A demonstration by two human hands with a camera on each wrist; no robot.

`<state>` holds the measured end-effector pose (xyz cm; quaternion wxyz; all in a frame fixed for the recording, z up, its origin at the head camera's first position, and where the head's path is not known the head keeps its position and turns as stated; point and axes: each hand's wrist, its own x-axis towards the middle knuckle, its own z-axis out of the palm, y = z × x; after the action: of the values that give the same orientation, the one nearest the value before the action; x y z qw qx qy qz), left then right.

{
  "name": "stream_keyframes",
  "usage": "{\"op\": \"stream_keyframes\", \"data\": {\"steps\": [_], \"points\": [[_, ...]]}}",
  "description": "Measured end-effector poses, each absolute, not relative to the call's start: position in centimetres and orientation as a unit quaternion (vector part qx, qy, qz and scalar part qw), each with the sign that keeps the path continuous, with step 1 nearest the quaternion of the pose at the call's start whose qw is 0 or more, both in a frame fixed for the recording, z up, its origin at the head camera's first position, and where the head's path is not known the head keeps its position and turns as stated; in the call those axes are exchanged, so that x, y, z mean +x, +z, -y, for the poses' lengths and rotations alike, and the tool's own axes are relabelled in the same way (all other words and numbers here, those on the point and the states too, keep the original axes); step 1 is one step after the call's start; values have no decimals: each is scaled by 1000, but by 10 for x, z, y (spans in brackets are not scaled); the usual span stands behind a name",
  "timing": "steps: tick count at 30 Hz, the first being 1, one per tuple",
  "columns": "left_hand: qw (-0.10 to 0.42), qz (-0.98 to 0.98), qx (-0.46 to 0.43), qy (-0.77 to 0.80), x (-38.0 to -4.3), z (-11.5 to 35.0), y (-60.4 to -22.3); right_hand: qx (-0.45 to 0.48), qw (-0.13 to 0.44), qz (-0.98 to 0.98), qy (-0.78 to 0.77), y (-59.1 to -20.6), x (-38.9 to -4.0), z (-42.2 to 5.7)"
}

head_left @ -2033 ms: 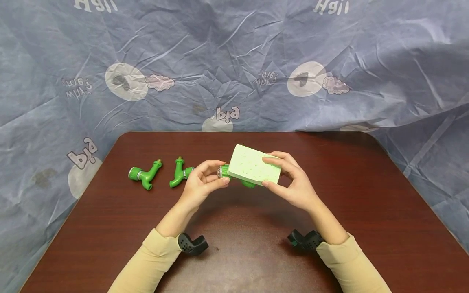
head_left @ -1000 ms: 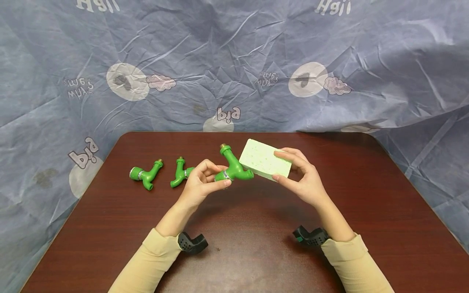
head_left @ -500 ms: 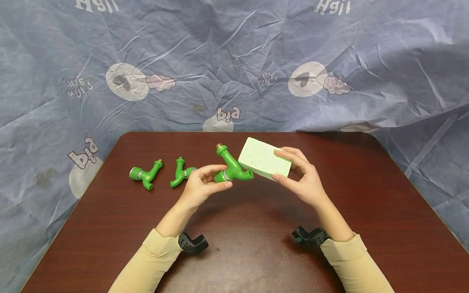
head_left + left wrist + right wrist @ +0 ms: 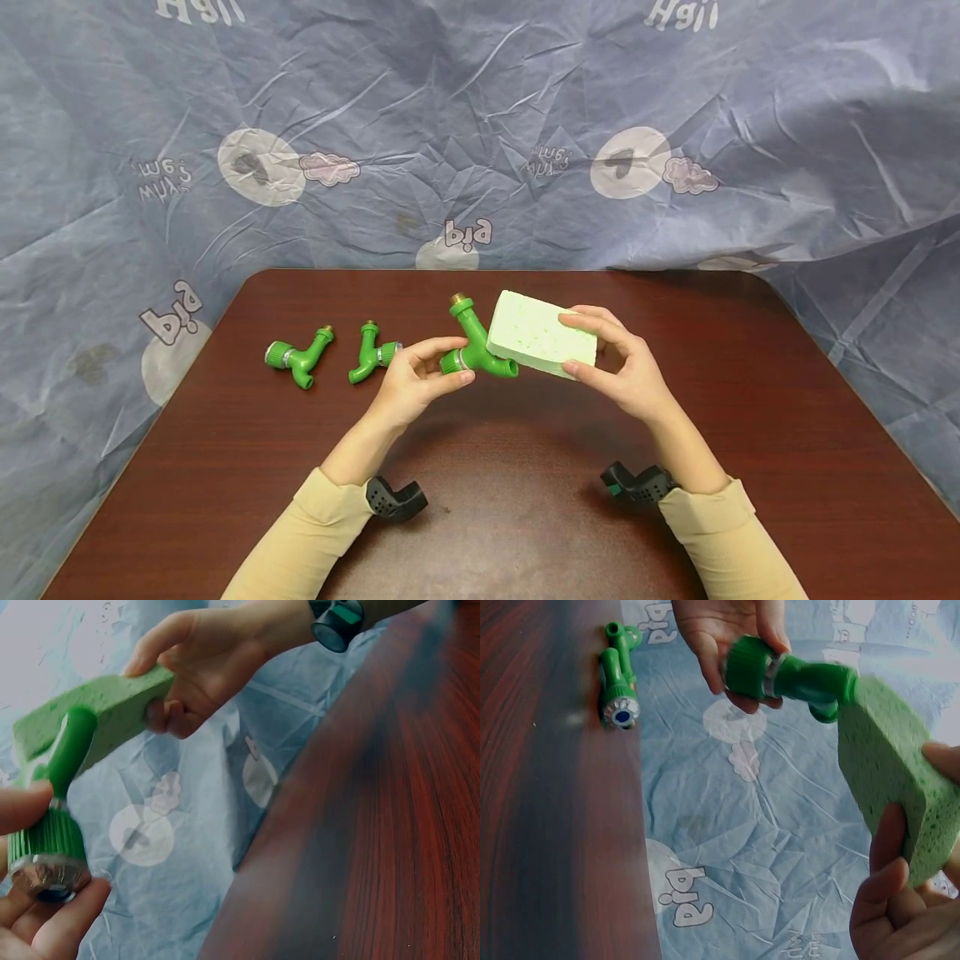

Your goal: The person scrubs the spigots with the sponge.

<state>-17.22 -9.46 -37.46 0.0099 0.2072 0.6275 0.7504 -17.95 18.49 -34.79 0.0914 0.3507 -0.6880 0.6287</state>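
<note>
My left hand pinches a green tap by its ribbed knob, holding it above the table. The tap's brass threaded end points up and away, and its spout faces right. In my right hand is a pale green sponge, gripped at its right end between thumb and fingers. The sponge's left edge is against or just beside the tap body; in the right wrist view the sponge overlaps the spout end, and contact is hard to tell. From the left wrist view, the tap's knob shows its silver end cap.
Two more green taps lie on the dark red-brown table: one at the far left and another tap just beyond my left hand. A wrinkled blue-grey printed cloth hangs behind the table's back edge.
Two seconds ago the sponge covered most of the tap; it then shifted right and exposed it. Since half a second ago, the sponge has dipped slightly and the tap has turned a little.
</note>
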Motion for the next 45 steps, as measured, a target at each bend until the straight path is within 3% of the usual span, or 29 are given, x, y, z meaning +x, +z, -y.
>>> {"op": "stream_keyframes", "data": {"steps": [9, 20, 23, 32, 45], "points": [[54, -621, 262, 737, -170, 94, -376, 380, 102, 691, 607, -350, -177, -177], [78, -625, 283, 723, -167, 92, -374, 293, 175, 719, 606, -349, -174, -170], [67, -624, 268, 731, -167, 93, -371, 292, 158, 690, 643, -345, -176, -175], [42, -613, 256, 746, -169, 97, -368, 371, 34, 650, 663, -344, -177, -187], [18, -607, 223, 763, -172, 104, -367, 385, 68, 610, 690, -343, -180, -191]]}}
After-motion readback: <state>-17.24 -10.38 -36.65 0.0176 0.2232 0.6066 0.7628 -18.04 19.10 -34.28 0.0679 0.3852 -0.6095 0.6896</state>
